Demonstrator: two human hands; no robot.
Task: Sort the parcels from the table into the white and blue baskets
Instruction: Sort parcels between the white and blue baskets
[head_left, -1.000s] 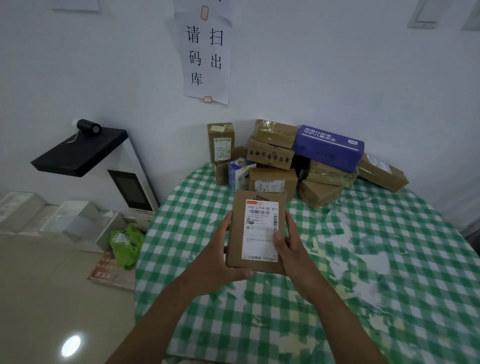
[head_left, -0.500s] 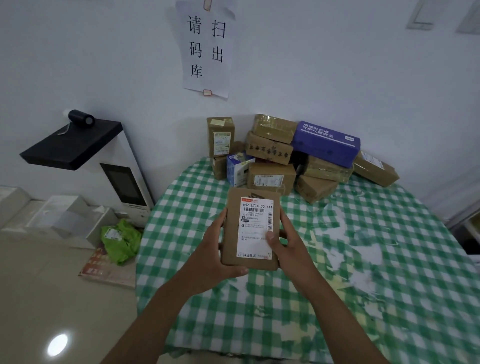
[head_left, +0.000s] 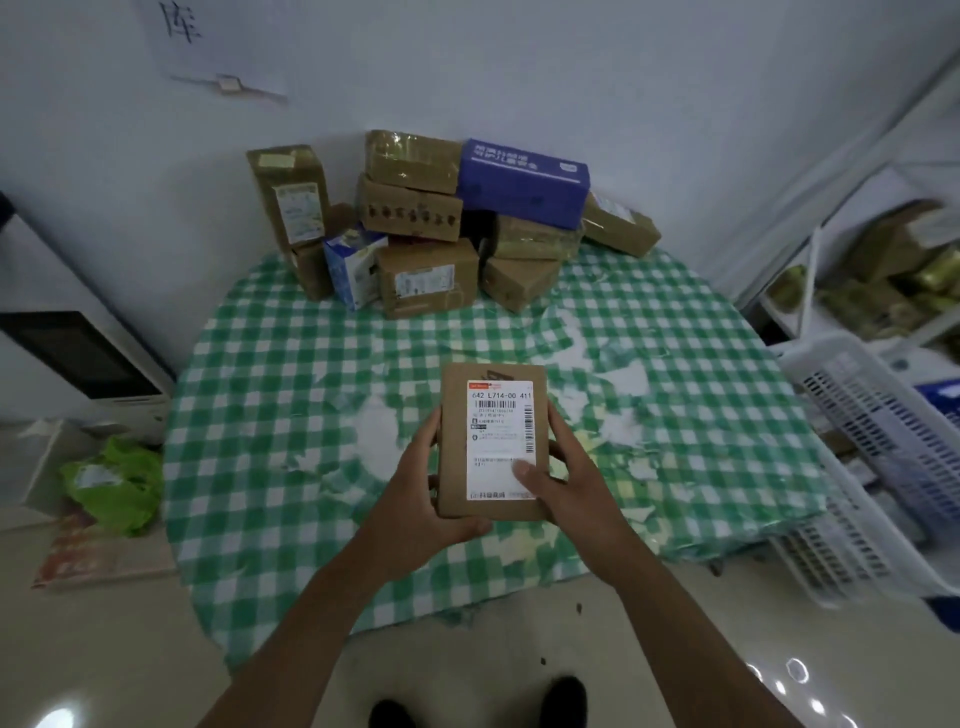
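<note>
— Two hands on one parcel (head_left: 491, 441), same as a second ago?

— Yes. The left hand (head_left: 421, 506) still grips its left edge and lower corner, thumb curled under the bottom. The right hand (head_left: 563, 480) still clasps the right edge, thumb pressed on the label (head_left: 501, 439).

— So what differs?

— The view. It has tipped down and swung right: the wall sign is nearly gone off the top, and a white basket (head_left: 883, 467) now shows at the right edge, beside the table (head_left: 270, 415). Shoes show at the bottom. The parcel sits nearer the table's near edge than before, and the right thumb lies lower on the label.

— Where is the parcel exactly?

— Held in the air over the near half of the checked cloth, well apart from the stack (head_left: 441, 223) of boxes at the far side against the wall.

— Which way does it point?

— Its long axis runs away from the person, toward the stack, nearly straight up the picture. The label faces up at the camera, printed code at the far end, reading upright.

— The blue basket?

— Only a blurred blue patch behind the white one; I cannot tell.
</note>
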